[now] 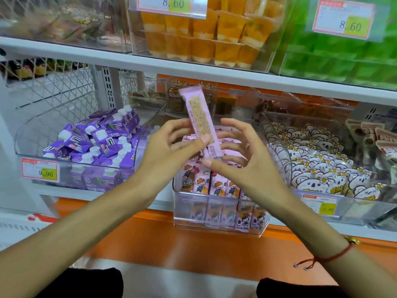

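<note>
The left hand [171, 145] pinches the pink wafer packet [200, 121] near its lower end, upright above the clear bin [219, 230] of such packets. The right hand [242, 155] is spread beside it, its grip loose and holding nothing. I think so thin a pinch may let the packet slip down.

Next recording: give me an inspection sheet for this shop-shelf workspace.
Surface: white shelf carrying clear bins.
Job's things: wafer pack, tilted, above a bin of similar packs.
Clutter: purple cartons in the bin to the left, koala packs to the right.
Grippers: left hand pinches the pack; right hand open by its lower end, contact unclear.
Cables: nothing seen.
Surroundings: orange cups, green cups, price tag above.
</note>
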`<state>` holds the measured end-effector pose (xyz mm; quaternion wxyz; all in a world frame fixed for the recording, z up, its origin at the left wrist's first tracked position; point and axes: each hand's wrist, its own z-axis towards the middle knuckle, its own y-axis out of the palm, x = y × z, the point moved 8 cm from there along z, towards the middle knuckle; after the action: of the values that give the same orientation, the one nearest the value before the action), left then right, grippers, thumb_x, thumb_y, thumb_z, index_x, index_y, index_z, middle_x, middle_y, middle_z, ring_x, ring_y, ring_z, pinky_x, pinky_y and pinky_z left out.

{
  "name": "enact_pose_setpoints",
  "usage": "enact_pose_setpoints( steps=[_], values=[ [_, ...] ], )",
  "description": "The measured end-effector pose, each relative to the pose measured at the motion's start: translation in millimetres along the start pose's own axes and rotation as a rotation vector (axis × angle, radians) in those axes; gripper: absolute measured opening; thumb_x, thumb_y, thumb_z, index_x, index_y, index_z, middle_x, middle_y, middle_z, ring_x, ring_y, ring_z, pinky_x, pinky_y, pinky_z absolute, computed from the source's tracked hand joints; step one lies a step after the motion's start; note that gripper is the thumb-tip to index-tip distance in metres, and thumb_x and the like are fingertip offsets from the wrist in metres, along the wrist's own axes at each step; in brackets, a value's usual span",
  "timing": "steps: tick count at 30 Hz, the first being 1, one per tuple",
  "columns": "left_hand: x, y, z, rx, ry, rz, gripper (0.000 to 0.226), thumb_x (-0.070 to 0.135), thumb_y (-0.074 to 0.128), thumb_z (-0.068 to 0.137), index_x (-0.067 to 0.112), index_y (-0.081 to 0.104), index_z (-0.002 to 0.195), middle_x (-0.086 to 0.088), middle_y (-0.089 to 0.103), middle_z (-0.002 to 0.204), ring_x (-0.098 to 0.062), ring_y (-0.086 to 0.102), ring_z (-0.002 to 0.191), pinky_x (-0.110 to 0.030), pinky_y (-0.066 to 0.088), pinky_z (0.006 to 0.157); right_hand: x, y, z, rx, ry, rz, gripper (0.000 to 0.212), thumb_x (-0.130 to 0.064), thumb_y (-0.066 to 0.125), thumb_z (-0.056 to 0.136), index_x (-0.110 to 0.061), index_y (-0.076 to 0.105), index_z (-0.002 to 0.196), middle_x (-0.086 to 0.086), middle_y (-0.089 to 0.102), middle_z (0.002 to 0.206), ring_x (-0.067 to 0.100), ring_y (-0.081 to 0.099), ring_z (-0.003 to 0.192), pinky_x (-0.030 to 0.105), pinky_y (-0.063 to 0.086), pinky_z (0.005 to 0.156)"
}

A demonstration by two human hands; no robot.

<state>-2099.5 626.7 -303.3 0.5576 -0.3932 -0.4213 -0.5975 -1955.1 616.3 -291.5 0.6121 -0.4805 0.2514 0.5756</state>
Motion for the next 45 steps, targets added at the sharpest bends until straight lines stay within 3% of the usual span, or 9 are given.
enact_pose_setpoints(
  steps=[3, 7, 11, 15, 18, 25, 30, 36, 45],
  values=[
    [-5, -1, 0, 0.052, -0.079, -0.087, 0.052, 0.025, 0.074, 0.071, 0.013, 0.057, 0.118, -0.001, 0.07, 0.11, -0.01, 0.069, 0.099, -0.025, 0.058, 0.08, -6, 1, -1, 0.049, -0.041, 0.01, 0.036, -0.015, 0.072, 0.082, -0.021, 0.056, 0.114, -0.007, 0.063, 0.109, 0.006, 0.063, 0.096, 0.017, 0.052, 0.077],
    [0, -3, 4, 0.003, -0.078, -0.155, 0.066, 0.016, 0.068, 0.08, 0.017, 0.041, 0.139, 0.007, 0.065, 0.118, -0.007, 0.064, 0.109, -0.03, 0.051, 0.097, 5, -7, 3, 0.071, 0.105, 0.135, 0.019, -0.018, 0.06, 0.091, -0.018, 0.062, 0.11, -0.006, 0.069, 0.089, 0.004, 0.064, 0.078, 0.013, 0.049, 0.069],
    [7, 0, 2, -0.085, -0.021, -0.132, 0.058, 0.005, 0.059, 0.09, 0.027, 0.042, 0.141, 0.007, 0.062, 0.125, -0.005, 0.063, 0.11, -0.024, 0.053, 0.091, 24, -12, 3, 0.092, 0.292, 0.295, 0.024, -0.027, 0.048, 0.098, -0.013, 0.064, 0.11, -0.001, 0.072, 0.089, 0.008, 0.066, 0.069, 0.015, 0.051, 0.06],
    [13, -5, 0, -0.016, 0.054, -0.076, 0.04, 0.015, 0.066, 0.086, 0.02, 0.058, 0.125, 0.008, 0.072, 0.104, -0.009, 0.069, 0.098, -0.021, 0.056, 0.078, 30, -15, 2, 0.101, 0.345, 0.421, 0.026, -0.029, 0.06, 0.09, -0.015, 0.065, 0.111, 0.001, 0.07, 0.102, 0.011, 0.067, 0.086, 0.018, 0.053, 0.069],
    [20, -9, 1, 0.05, 0.108, -0.014, 0.032, 0.022, 0.068, 0.084, 0.018, 0.06, 0.114, 0.015, 0.071, 0.084, -0.004, 0.07, 0.084, -0.019, 0.056, 0.069, 30, -16, 3, 0.12, 0.317, 0.401, 0.034, -0.025, 0.067, 0.083, -0.014, 0.064, 0.115, -0.001, 0.071, 0.096, 0.01, 0.067, 0.077, 0.018, 0.052, 0.068],
    [41, -19, 4, 0.053, 0.296, 0.222, 0.031, 0.025, 0.067, 0.084, 0.029, 0.05, 0.109, 0.012, 0.07, 0.096, -0.008, 0.069, 0.082, -0.021, 0.055, 0.072, 36, -1, 6, 0.001, 0.199, -0.022, 0.032, -0.036, 0.067, 0.083, -0.022, 0.061, 0.111, 0.0, 0.07, 0.096, 0.0, 0.064, 0.082, 0.01, 0.048, 0.069],
    [20, -13, 5, -0.185, 0.231, 0.651, 0.036, 0.049, 0.063, 0.076, 0.035, 0.053, 0.108, 0.014, 0.066, 0.093, -0.005, 0.064, 0.085, -0.03, 0.052, 0.082, 51, 6, 5, -0.159, 0.07, -0.498, 0.046, -0.04, 0.07, 0.082, -0.027, 0.055, 0.124, -0.005, 0.063, 0.113, 0.008, 0.055, 0.109, 0.03, 0.046, 0.091],
    [2, -8, 3, -0.243, 0.327, 1.163, 0.049, 0.047, 0.073, 0.075, 0.033, 0.061, 0.121, 0.016, 0.057, 0.13, -0.007, 0.048, 0.122, -0.034, 0.044, 0.094, 54, 10, 7, -0.262, -0.021, -0.652, 0.025, -0.036, 0.064, 0.088, -0.027, 0.065, 0.111, -0.006, 0.061, 0.112, 0.015, 0.053, 0.107, 0.039, 0.044, 0.092],
    [-23, -34, 9, 0.01, 0.002, 0.767, 0.044, 0.034, 0.064, 0.089, 0.026, 0.052, 0.13, 0.018, 0.057, 0.119, -0.003, 0.057, 0.102, -0.031, 0.048, 0.091, 35, 39, 14, -0.219, -0.139, -0.737, 0.037, -0.037, 0.065, 0.087, -0.029, 0.058, 0.122, -0.006, 0.058, 0.11, 0.008, 0.047, 0.1, 0.025, 0.033, 0.07]
  ],
)
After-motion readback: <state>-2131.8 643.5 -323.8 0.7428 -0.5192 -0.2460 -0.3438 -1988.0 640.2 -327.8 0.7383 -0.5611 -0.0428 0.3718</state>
